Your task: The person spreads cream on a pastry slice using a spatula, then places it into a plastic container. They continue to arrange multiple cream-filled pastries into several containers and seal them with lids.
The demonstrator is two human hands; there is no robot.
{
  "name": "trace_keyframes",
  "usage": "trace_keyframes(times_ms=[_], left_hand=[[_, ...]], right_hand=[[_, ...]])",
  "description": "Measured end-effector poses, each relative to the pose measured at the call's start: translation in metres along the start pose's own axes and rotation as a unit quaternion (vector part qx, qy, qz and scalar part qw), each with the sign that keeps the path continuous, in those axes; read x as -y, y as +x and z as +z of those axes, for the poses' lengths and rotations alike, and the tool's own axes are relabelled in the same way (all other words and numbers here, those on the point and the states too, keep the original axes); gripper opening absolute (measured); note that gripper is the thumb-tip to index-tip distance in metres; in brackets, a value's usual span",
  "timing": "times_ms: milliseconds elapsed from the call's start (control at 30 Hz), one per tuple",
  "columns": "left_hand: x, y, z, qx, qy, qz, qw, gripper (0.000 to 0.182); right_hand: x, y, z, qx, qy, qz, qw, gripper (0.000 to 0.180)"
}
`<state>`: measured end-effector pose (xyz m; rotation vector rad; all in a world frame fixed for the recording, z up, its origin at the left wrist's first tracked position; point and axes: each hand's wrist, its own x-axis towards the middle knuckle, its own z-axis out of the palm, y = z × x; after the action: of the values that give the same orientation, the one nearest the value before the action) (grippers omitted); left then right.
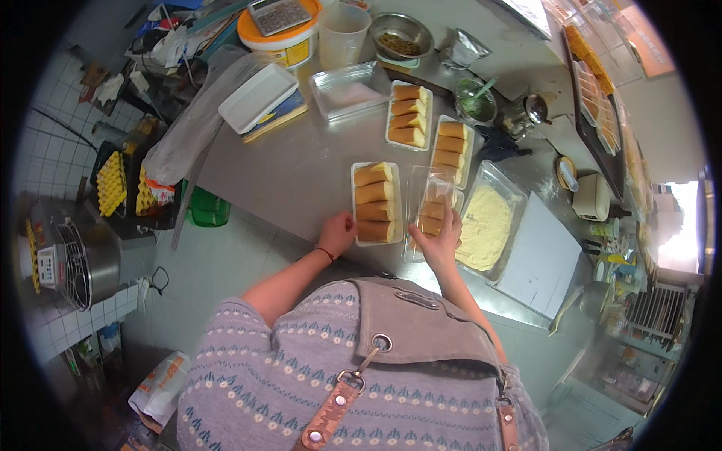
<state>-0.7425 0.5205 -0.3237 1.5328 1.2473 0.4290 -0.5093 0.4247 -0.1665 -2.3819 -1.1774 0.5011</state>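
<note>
My left hand, its fingers curled together, is at the lower left edge of a white tray of rolled cake pieces. My right hand grips a clear plastic lid over another tray of cake rolls. Beyond stand two more filled trays, one upper left and one right of it. To the right of my right hand lies a clear rectangular container of pale yellow crumbly or creamy filling. Whether my left fingertips touch the tray, I cannot tell.
At the back are a clear container, a plastic jug, a lidded bucket, and metal bowls. An empty white tray lies back left. A white board is at the right; the steel table's front edge runs before me.
</note>
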Motion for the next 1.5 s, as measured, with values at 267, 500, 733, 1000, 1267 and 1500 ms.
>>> trace_keyframes(times_ms=[267,500,733,1000,1267,1500], left_hand=[[0.024,-0.059,-0.018,-0.088,-0.111,-0.076,0.987,0.021],[0.053,-0.055,-0.014,-0.046,-0.154,-0.114,0.98,0.028],[0.015,0.004,-0.1,-0.304,0.141,0.168,0.927,0.04],[-0.002,0.043,-0.108,-0.172,0.102,0.07,0.977,0.03],[0.006,0.052,-0.105,-0.185,0.125,0.07,0.972,0.02],[0.03,0.071,-0.115,-0.133,0.124,0.07,0.981,0.024]], right_hand=[[0.036,-0.01,0.033,0.041,-0.044,-0.1,0.993,0.11],[0.07,-0.007,0.062,0.075,-0.073,-0.182,0.978,0.107],[0.071,-0.002,0.078,0.091,-0.085,-0.176,0.976,0.107],[0.069,0.002,0.09,0.101,-0.046,-0.116,0.987,0.109],[0.085,0.007,0.117,0.094,-0.08,-0.191,0.974,0.107],[0.089,0.016,0.133,0.106,-0.088,-0.209,0.968,0.105]])
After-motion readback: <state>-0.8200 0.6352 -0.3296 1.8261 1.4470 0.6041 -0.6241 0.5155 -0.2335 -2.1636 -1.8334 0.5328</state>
